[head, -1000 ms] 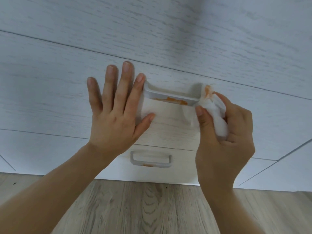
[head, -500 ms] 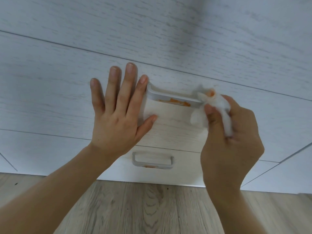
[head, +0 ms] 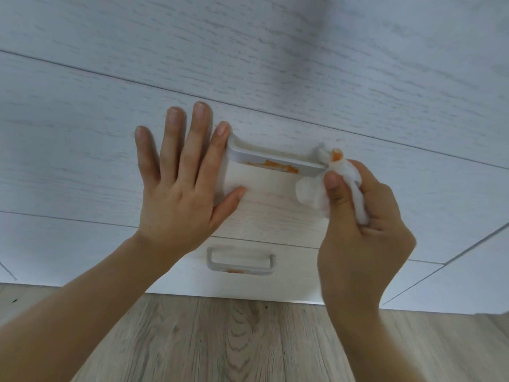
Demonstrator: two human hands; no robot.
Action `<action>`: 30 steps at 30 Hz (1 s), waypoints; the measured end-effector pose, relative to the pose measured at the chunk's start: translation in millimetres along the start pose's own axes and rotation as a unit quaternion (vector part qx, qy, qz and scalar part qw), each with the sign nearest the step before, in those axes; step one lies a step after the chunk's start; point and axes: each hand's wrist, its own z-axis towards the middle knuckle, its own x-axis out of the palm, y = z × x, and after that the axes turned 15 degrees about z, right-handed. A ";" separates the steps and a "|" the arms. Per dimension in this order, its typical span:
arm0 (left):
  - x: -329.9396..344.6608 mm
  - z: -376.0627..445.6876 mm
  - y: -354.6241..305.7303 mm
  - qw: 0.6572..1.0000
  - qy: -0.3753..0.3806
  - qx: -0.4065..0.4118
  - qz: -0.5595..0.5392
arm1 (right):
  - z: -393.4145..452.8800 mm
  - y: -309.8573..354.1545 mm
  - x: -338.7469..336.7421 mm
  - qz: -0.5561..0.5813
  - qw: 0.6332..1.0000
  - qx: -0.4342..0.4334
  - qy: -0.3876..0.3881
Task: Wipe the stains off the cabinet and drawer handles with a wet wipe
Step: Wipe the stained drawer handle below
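Over the last second the right hand (head: 358, 216), gripping the bunched wipe (head: 330, 186), has moved to the right end of the upper handle (head: 275, 161). An orange stain (head: 275, 166) remains mid-bar, so wiping is incomplete. The left hand (head: 181, 183) stays flat on the drawer front (head: 82, 161), fingers straight; the lower handle (head: 239, 261) also shows a stain.

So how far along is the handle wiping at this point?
Barely done: the wet wipe already carries an orange smear. In hand: the right hand holds it at the upper handle's right end, while the left hand lies flat on the drawer front. Left: the orange stain along that handle, and the lower handle's stain.
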 end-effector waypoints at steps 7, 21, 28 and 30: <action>0.7 0.5 -0.5 1.000 -0.006 -0.003 0.004 | -1.8 2.4 -0.8 0.089 0.990 0.103 -0.027; 0.8 0.7 -1.9 1.000 -0.009 -0.007 0.002 | 1.2 10.3 7.1 0.059 0.997 0.038 0.011; 2.3 -0.1 -2.2 1.000 -0.013 -0.007 -0.001 | -13.1 8.3 13.9 0.077 0.997 0.019 0.017; 2.6 -0.9 -2.0 1.000 -0.014 -0.004 0.000 | -24.5 10.2 15.6 0.072 0.997 0.012 0.040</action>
